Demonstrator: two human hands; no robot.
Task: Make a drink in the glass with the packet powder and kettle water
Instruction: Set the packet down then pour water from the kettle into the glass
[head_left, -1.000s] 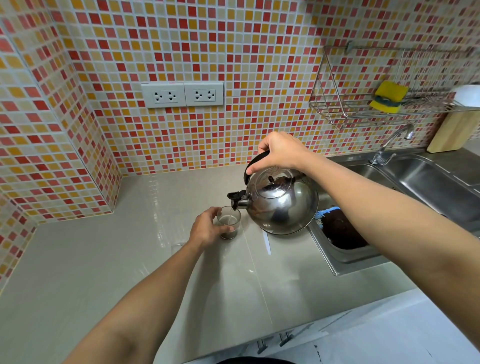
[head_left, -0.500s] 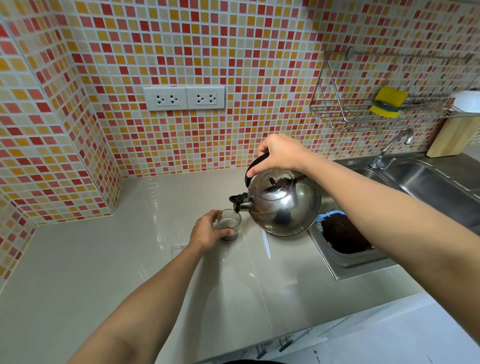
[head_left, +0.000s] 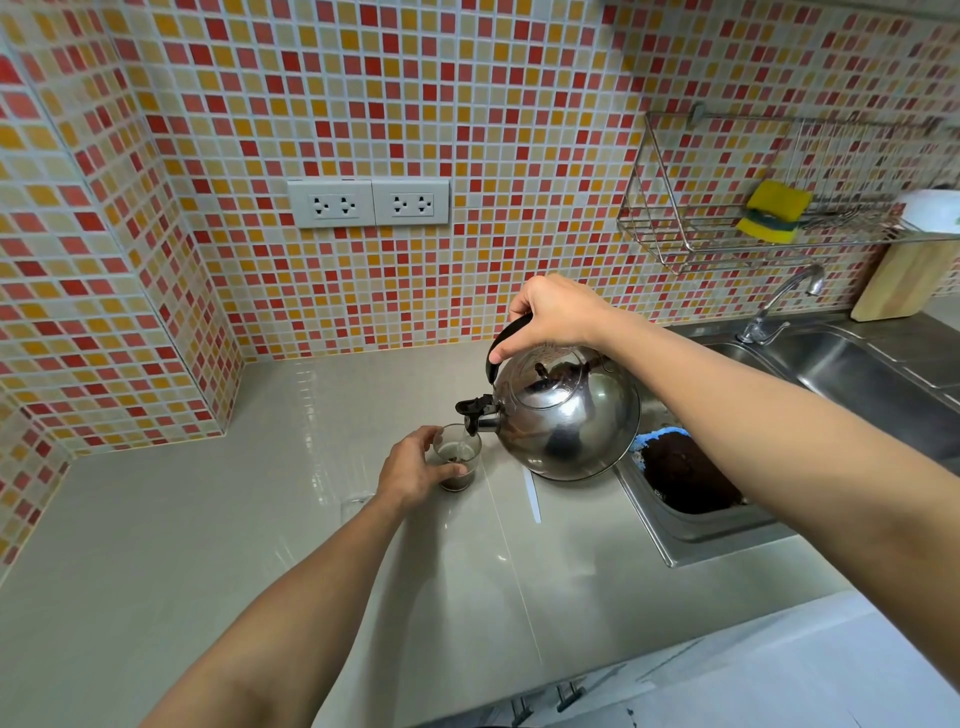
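A small clear glass stands on the grey counter with dark brown liquid in its bottom. My left hand wraps around its left side. My right hand grips the black handle of a shiny steel kettle, held above the counter and tilted left. Its black spout hangs over the glass rim, and a thin stream of water runs into the glass. A clear empty packet lies flat on the counter just left of my left wrist.
A steel sink with a tap lies to the right; its near basin holds a dark clump on something blue. A wire rack with a yellow sponge hangs on the tiled wall. A white strip lies under the kettle.
The kettle has tipped a little further left, bringing its spout over the glass. Water now falls into the glass and dark liquid shows at the bottom. My left hand stays on the glass.
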